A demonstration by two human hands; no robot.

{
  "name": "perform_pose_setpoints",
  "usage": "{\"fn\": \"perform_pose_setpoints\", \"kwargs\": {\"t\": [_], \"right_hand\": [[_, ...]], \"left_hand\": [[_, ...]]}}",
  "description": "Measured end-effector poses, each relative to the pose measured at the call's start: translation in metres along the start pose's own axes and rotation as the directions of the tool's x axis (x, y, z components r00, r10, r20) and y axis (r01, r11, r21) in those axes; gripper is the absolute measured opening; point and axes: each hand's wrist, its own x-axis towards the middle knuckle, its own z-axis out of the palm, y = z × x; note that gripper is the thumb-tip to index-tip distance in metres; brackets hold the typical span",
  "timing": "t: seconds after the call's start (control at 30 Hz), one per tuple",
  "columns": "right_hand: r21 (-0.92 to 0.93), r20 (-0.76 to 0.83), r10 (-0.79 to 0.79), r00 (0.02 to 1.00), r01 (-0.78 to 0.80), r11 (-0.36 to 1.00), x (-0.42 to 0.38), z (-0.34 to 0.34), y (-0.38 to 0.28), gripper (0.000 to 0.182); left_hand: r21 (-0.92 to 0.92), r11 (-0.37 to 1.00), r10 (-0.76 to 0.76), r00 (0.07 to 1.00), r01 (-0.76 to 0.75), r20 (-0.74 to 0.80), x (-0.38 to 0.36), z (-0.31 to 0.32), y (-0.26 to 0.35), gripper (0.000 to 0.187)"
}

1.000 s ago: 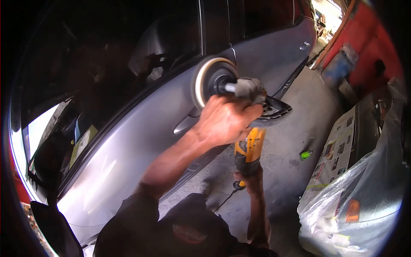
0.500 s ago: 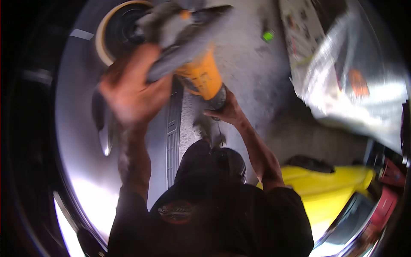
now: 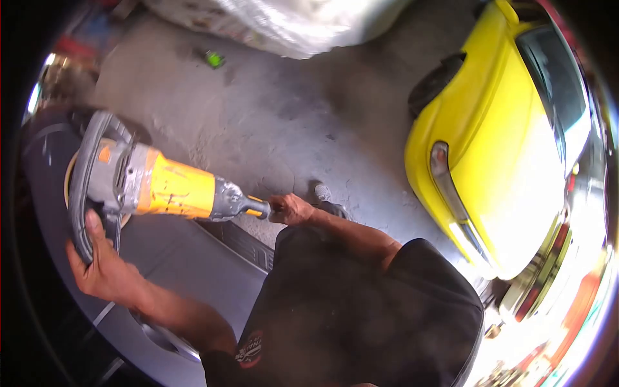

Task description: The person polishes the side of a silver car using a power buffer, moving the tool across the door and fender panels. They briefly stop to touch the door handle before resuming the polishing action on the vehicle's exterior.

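A yellow and grey polisher lies level across the left of the head view, its black hoop handle at the far left end. My left hand is closed around the lower part of that hoop, thumb up along it. My right hand is wrapped round the narrow rear end of the polisher, close to my body. The polisher's round pad shows only as a pale edge behind the hoop. Beneath the tool, a dark grey car panel overlaps it in this view.
A yellow car stands at the right. A plastic-covered object is at the top. A small bright green item lies on the grey concrete floor. Dark ribbed trim runs along the grey car beside my body.
My view has swung right, bringing the yellow car up into sight. The polisher has turned from steep to nearly level, and my right hand now grips its rear end.
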Motion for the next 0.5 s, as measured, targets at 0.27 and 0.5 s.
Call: {"fn": "perform_pose_setpoints", "kwargs": {"t": [0.27, 0.5], "right_hand": [[-0.068, -0.807, 0.217, 0.549, -0.451, 0.89, -0.063, 0.011, 0.119, 0.029], [0.462, -0.855, 0.512, -0.081, -0.568, 0.682, -0.135, 0.007, 0.082, 0.045]], "left_hand": [[-0.278, 0.958, -0.01, 0.974, 0.074, 0.225, 0.037, 0.012, -0.049, 0.035], [-0.221, 0.961, 0.056, 0.672, 0.163, 0.738, 0.091, 0.079, -0.031, 0.034]]}}
